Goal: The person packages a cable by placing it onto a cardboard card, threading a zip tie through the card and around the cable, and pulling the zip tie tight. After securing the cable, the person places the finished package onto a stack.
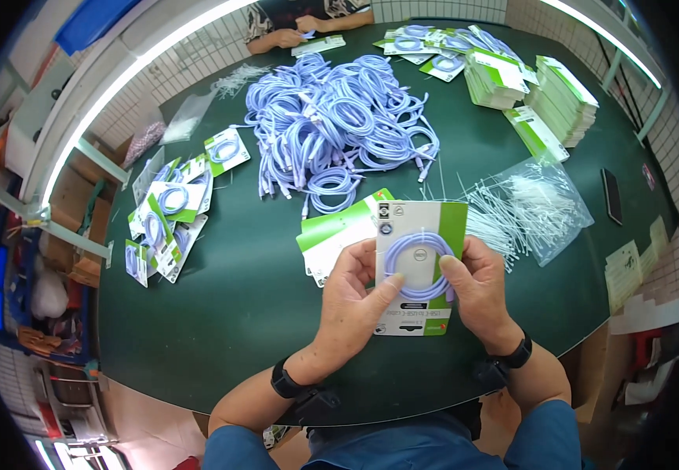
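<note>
Both hands hold a white and green cardboard packaging card (pixel 398 215) upright above the near part of the table. A coiled lilac charging cable (pixel 414 293) lies flat against its front. My left hand (pixel 355 294) is closed on the card's left edge, its thumb pressing the coil. On the other edge my right hand (pixel 480 290) grips likewise, its thumb on the coil's right side. Fingers behind the card are hidden. Just beyond my left hand lie several blank-looking green and white cards (pixel 332 235), overlapping. White cable ties (pixel 492 223) spread beside my right hand.
A big heap of coiled lilac cables (pixel 332 117) fills the table's middle. Carded cables (pixel 171 200) pile up at left. Card stacks (pixel 563 102) stand at far right. A clear bag (pixel 563 204), a phone (pixel 611 196) and paper slips (pixel 625 266) lie right. Across sits another person (pixel 308 23).
</note>
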Tool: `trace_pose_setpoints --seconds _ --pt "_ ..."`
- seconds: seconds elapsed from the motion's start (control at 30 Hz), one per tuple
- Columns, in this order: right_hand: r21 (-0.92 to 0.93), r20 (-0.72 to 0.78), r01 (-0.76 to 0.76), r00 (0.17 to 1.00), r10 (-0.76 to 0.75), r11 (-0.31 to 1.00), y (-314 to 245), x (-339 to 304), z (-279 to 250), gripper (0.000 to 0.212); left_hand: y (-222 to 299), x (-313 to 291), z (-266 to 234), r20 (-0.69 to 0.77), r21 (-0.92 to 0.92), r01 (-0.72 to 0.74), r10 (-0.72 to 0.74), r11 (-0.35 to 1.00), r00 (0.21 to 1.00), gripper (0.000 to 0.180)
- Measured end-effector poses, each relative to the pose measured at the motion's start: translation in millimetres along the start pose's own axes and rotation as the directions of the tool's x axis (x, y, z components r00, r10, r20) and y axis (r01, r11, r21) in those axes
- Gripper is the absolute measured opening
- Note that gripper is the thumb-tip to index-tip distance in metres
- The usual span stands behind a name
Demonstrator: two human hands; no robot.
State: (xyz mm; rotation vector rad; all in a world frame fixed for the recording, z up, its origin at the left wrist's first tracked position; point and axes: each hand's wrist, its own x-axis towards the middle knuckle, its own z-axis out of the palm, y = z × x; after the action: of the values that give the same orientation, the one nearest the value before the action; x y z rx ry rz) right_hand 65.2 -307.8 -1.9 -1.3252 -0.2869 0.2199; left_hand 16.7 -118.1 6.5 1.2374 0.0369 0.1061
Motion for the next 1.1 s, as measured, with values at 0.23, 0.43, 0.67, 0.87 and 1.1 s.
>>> trace_pose_setpoints --seconds 0.23,0.43,0.67,0.87,1.1 --pt "-0.015 0.012 0.046 0.999 -0.046 0.999 -6.8 1.6 -6.1 0.022 5.1 -2.8 0.7 0.153 0.134 0.178 -0.197 0.975 0.968 0.047" --pt "0.014 -0.029 0.124 0.992 -0.123 0.992 -12.0 10.0 0.6 0.030 6.5 -1.2 3.9 0.165 0.254 0.136 -0.181 0.958 0.970 0.037" --pt "-0.024 -0.097 0.020 0.995 -0.022 1.000 -19.3 10.2 -6.1 0.026 5.4 -8.2 8.1 0.244 0.359 0.132 -0.229 0.924 0.942 0.036" --pt "0.051 -0.121 -0.018 0.992 0.024 0.999 -19.5 2.3 -8.6 0.022 2.6 -17.0 16.9 0.231 0.277 0.150 -0.217 0.949 0.948 0.037" --pt "-0.018 -0.089 -0.108 0.990 0.106 0.994 -7.9 7.3 -19.2 0.024 -7.7 -20.7 15.4 0.195 0.257 0.145 -0.199 0.955 0.960 0.033"
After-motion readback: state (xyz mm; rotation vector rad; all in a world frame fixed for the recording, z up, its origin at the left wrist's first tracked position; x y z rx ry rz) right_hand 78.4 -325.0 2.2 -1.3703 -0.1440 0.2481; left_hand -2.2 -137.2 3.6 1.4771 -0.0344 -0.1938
